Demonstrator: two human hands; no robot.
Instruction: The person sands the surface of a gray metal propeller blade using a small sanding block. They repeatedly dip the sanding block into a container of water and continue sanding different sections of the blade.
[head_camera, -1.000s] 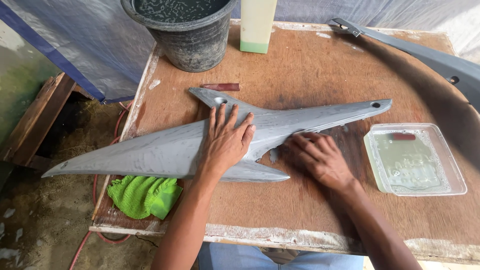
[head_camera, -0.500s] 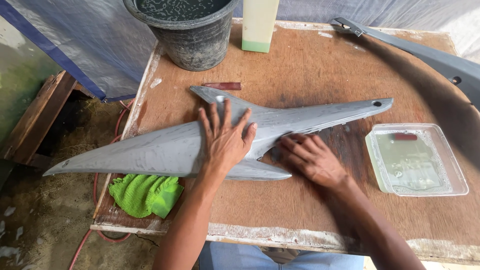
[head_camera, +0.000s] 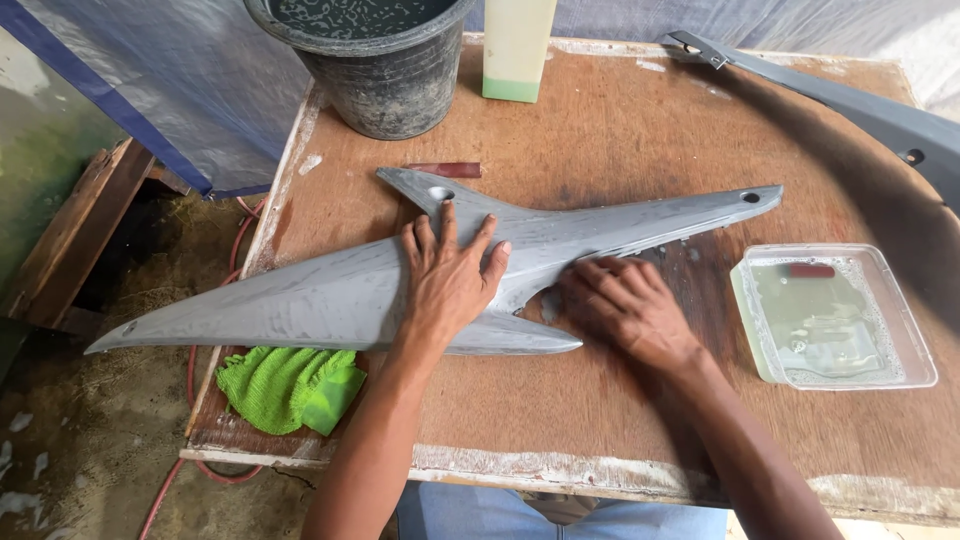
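Left hand (head_camera: 450, 285) flat, fingers spread, on grey panel (head_camera: 330, 300); right hand's (head_camera: 625, 305) grip unclear, fingertips hidden.

Worn wooden tabletop (head_camera: 620, 130), dirt floor (head_camera: 60, 470), blue tarp (head_camera: 170, 90), soft daylight

Matt grey plastic panel (head_camera: 330, 295) (scuffed) on worn wooden table (head_camera: 600, 420)

Your left hand (head_camera: 450, 280) lies flat, fingers spread, on the long grey panel (head_camera: 300, 300) across the wooden counter (head_camera: 600, 420). Your right hand (head_camera: 625, 305) presses palm down at the panel's lower edge. Green cloth (head_camera: 290, 388): under the panel, at the counter's left edge. Clear tray (head_camera: 835, 318) of liquid: to the right. Black bucket (head_camera: 385, 70): at the back, beside a pale bottle (head_camera: 517, 50).
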